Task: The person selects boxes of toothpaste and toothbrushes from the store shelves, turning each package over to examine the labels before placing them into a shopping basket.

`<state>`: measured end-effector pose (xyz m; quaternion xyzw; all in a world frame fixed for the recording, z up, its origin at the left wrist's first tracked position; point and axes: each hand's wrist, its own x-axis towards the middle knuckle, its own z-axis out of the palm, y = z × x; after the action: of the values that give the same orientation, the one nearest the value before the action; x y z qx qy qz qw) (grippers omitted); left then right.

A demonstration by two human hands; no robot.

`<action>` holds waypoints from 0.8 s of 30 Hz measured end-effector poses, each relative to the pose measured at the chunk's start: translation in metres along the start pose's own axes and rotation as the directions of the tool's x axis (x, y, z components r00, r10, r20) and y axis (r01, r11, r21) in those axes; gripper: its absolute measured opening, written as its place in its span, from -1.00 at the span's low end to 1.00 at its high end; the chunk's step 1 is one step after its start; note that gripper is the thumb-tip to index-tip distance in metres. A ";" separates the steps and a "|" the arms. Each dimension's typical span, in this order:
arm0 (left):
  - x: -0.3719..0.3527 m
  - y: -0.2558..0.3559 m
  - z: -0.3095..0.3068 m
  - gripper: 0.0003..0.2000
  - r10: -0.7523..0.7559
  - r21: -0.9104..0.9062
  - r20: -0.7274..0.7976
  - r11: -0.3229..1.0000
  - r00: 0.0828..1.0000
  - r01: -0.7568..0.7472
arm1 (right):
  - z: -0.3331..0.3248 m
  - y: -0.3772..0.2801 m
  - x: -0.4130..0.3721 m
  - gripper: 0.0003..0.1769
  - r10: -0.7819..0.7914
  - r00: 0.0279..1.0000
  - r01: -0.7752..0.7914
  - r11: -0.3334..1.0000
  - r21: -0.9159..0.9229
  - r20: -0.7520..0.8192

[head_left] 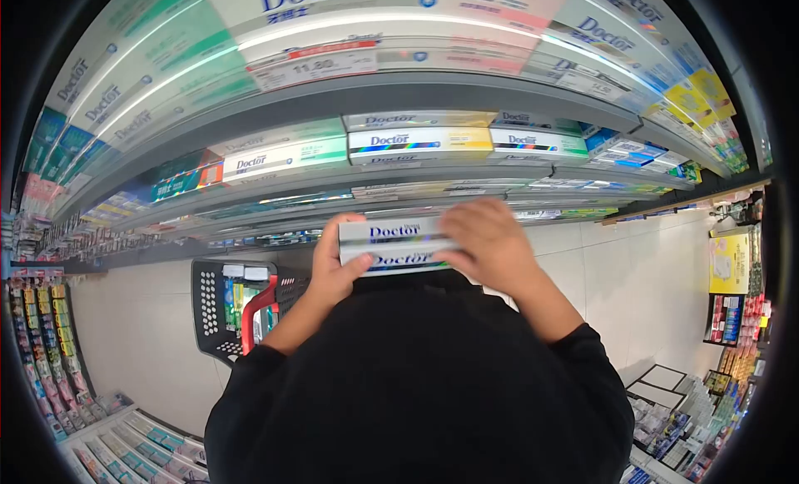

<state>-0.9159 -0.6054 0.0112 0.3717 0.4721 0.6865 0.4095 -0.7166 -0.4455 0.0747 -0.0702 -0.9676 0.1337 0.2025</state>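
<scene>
In front of my chest I hold a white toothpaste box (395,247), level, with the word Doctor showing twice, one line above the other. My left hand (337,263) grips its left end, thumb across the near face and fingers behind. At the right end, my right hand (491,247) is closed over the box, a little blurred, and covers that end. Just beyond the hands, a shelf carries similar Doctor toothpaste boxes (420,144) with green and yellow ends.
A dark shopping basket (210,305) with a red handle (260,313) and packs inside stands on the tiled floor (133,317) at my left. A price tag (312,68) is on the upper shelf edge. Packed displays (728,263) line the right side, and more shelving (50,342) the left.
</scene>
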 end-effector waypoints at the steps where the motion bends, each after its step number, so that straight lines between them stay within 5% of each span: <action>1: 0.001 0.001 -0.009 -0.56 -0.019 -0.029 -0.049 0.999 0.999 0.017 | -0.004 0.000 0.003 -0.46 0.057 0.996 -0.059 0.998 -0.029 -0.072; 3: 0.005 0.006 -0.027 -0.57 -0.053 -0.087 -0.144 0.995 0.988 0.040 | -0.011 0.000 0.008 -0.42 0.161 0.961 -0.182 0.980 -0.077 -0.224; 6: 0.008 0.022 -0.044 -0.56 -0.049 -0.286 -0.168 0.958 0.985 -0.001 | 0.009 -0.003 0.004 -0.25 0.422 0.834 -0.309 0.890 0.335 -0.354; 9: 0.006 0.035 -0.060 -0.56 -0.043 -0.343 -0.185 0.939 0.982 -0.024 | 0.027 -0.023 0.012 -0.07 0.516 0.838 -0.238 0.637 0.734 -0.176; 13: 0.002 0.047 -0.078 -0.57 -0.083 -0.338 -0.180 0.941 0.980 0.018 | 0.043 -0.044 0.028 0.04 0.579 0.806 -0.136 0.382 0.914 -0.123; 24: -0.001 0.057 -0.105 -0.64 -0.177 -0.373 -0.188 0.923 0.966 0.096 | 0.057 -0.056 0.038 0.10 0.574 0.816 -0.184 0.360 0.914 -0.062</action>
<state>-1.0219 -0.6553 0.0358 0.1787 0.4048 0.7676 0.4637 -0.7791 -0.5051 0.0553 -0.2064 -0.6529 0.6390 0.3506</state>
